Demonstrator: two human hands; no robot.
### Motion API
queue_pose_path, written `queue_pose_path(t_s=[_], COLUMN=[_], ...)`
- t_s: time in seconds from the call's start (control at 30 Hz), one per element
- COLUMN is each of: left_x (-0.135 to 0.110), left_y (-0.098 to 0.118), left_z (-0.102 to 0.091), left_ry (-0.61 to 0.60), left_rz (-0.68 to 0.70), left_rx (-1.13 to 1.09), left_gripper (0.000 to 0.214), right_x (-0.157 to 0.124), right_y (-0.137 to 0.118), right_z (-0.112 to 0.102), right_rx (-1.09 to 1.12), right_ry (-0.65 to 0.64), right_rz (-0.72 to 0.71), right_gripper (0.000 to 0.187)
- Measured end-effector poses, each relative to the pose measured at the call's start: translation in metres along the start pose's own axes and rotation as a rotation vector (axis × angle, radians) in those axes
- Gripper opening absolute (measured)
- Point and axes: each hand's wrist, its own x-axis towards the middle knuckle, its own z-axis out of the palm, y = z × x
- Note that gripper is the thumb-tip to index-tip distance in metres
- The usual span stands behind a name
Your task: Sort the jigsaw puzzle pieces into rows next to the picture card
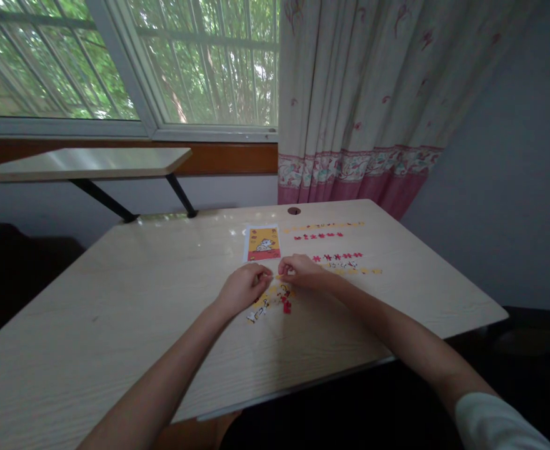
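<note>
My left hand [245, 287] is closed, with thumb and fingertips drawn together above the near end of a loose heap of puzzle pieces [283, 290]. What its fingers hold, if anything, is too small to make out. Facing it, my right hand [302, 271] pinches a small yellow puzzle piece [278, 277] at its fingertips. Under and in front of both hands lie the loose yellow, red and white pieces, among them a red piece [287, 307] and a white one [252, 317]. Just beyond the hands lies a picture card [262, 244] showing a white animal on yellow and red.
Rows of puzzle pieces lie to the right: a far yellow row [324, 226], red rows [319, 236] and a nearer yellow row [366, 271]. The wooden table [172, 312] has a cable hole [294, 211] at the back. A raised shelf [129, 161] stands back left, near a window and curtain [350, 125].
</note>
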Motion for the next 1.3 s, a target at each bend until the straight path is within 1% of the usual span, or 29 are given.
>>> queue_pose_path(t_s=[0.1, 0.17, 0.3, 0.43, 0.53, 0.63, 0.7, 0.77, 0.8, 0.87, 0.97, 1.1, 1.2, 1.3], left_x=[-0.001, -0.001, -0.002, -0.002, -0.002, 0.000, 0.001, 0.003, 0.003, 0.004, 0.005, 0.004, 0.004, 0.005], left_y=[0.004, 0.006, 0.012, 0.019, 0.020, 0.017, 0.014, 0.012, 0.012, 0.014, 0.017, 0.019, 0.018, 0.018], left_z=[0.000, -0.001, 0.000, 0.000, 0.001, 0.005, 0.008, 0.009, 0.009, 0.007, 0.006, 0.007, 0.008, 0.006], left_ry=[0.009, 0.011, 0.008, 0.015, 0.055, 0.109, 0.133, 0.162, 0.178, 0.209, 0.203, 0.166, 0.146, 0.196], left_rz=[0.027, 0.041, 0.070, 0.073, -0.009, -0.142, -0.248, -0.356, -0.391, -0.409, -0.385, -0.404, -0.418, -0.426], left_rx=[-0.026, -0.040, -0.067, -0.099, -0.199, -0.449, -0.655, -0.823, -0.885, -0.976, -1.041, -1.050, -1.053, -1.047], left_gripper=[0.021, 0.021, 0.020, 0.019, 0.020, 0.025, 0.029, 0.031, 0.031, 0.029, 0.025, 0.024, 0.025, 0.025], right_x=[-0.004, -0.006, -0.009, -0.012, -0.013, -0.013, -0.012, -0.011, -0.011, -0.011, -0.011, -0.012, -0.012, -0.012], right_y=[-0.002, -0.006, -0.015, -0.023, -0.025, -0.024, -0.022, -0.019, -0.018, -0.016, -0.015, -0.016, -0.017, -0.017], right_z=[0.002, 0.001, 0.003, 0.008, 0.011, 0.013, 0.015, 0.017, 0.018, 0.021, 0.024, 0.024, 0.021, 0.017], right_rx=[0.086, 0.140, 0.244, 0.341, 0.380, 0.325, 0.258, 0.195, 0.168, 0.125, 0.086, 0.048, 0.015, -0.017], right_ry=[0.058, 0.104, 0.225, 0.288, 0.349, 0.460, 0.549, 0.599, 0.602, 0.595, 0.625, 0.639, 0.635, 0.607], right_rz=[-0.093, -0.126, -0.129, -0.117, -0.102, -0.100, -0.142, -0.235, -0.286, -0.348, -0.334, -0.322, -0.356, -0.438], right_gripper=[0.005, 0.006, 0.007, 0.009, 0.010, 0.009, 0.013, 0.018, 0.021, 0.026, 0.034, 0.026, 0.021, 0.020])
